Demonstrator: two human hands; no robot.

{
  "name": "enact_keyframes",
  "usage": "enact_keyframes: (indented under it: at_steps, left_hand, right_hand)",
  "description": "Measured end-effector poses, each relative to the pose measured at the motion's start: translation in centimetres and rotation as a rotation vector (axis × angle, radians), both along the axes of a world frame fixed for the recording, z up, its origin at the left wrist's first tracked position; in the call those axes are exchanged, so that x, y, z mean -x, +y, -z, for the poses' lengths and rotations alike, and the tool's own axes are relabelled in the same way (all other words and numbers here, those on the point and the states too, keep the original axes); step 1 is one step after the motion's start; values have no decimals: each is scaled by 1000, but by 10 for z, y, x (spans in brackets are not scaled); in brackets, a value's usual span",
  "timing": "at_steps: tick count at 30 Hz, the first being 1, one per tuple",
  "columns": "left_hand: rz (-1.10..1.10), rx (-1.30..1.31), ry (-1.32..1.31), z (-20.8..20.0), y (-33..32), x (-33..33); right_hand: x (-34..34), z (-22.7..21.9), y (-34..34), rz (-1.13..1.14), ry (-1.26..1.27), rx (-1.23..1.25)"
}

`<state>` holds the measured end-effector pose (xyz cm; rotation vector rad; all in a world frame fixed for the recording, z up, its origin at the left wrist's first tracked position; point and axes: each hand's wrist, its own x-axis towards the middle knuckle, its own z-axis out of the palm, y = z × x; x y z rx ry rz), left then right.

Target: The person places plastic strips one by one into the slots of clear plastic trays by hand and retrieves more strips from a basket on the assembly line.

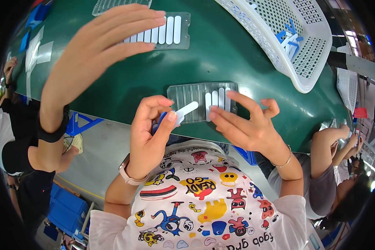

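My left hand (148, 129) is closed around a small bunch of flat strips with rounded ends. One white strip (190, 109) sticks out past the thumb, and blue edges show within the grip. Just right of it lies a clear ribbed plastic tray (183, 91) on the green table. Several white strips (214, 99) stand side by side in its right-hand slots, while the left slots hold none. My right hand (250, 125) has its fingers apart over those strips, the fingertips at or touching them. Part of the tray's right end is hidden by these fingers.
A co-worker's hand (108, 37) reaches in from the left over a second clear tray (185, 31) of white strips. A white perforated basket (306, 79) with blue and white strips stands at the far right. Another tray (112, 6) lies at the far edge. People work on both sides.
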<state>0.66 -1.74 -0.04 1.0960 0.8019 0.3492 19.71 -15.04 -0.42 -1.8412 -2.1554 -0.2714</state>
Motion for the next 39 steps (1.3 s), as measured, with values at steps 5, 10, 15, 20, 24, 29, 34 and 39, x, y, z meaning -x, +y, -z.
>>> enact_keyframes:
  at_steps: [5,10,15,20,24,29,34,39]
  left_hand:
    - [-25,57,-37,-3,-6,-5]
    - [50,484,-46,-4,5,-8]
    - [232,1161,-321,3,12,-14]
    - [124,997,-152,-1,7,-15]
    - [126,975,-166,3,10,-9]
    - [168,1044,-214,4,13,-3]
    - [200,1135,-255,2,16,-4]
    - [209,1120,-242,2,18,-3]
  right_hand:
    - [-4,1,5,-59,67,-18]
    - [-5,-1,9,-43,79,8]
    - [0,-18,31,54,755,80]
    - [7,-24,50,338,1455,441]
    - [9,-27,55,477,1594,552]
    - [5,-31,59,399,1670,450]
    - [5,-27,54,277,1782,382]
    - [19,-28,56,278,1861,314]
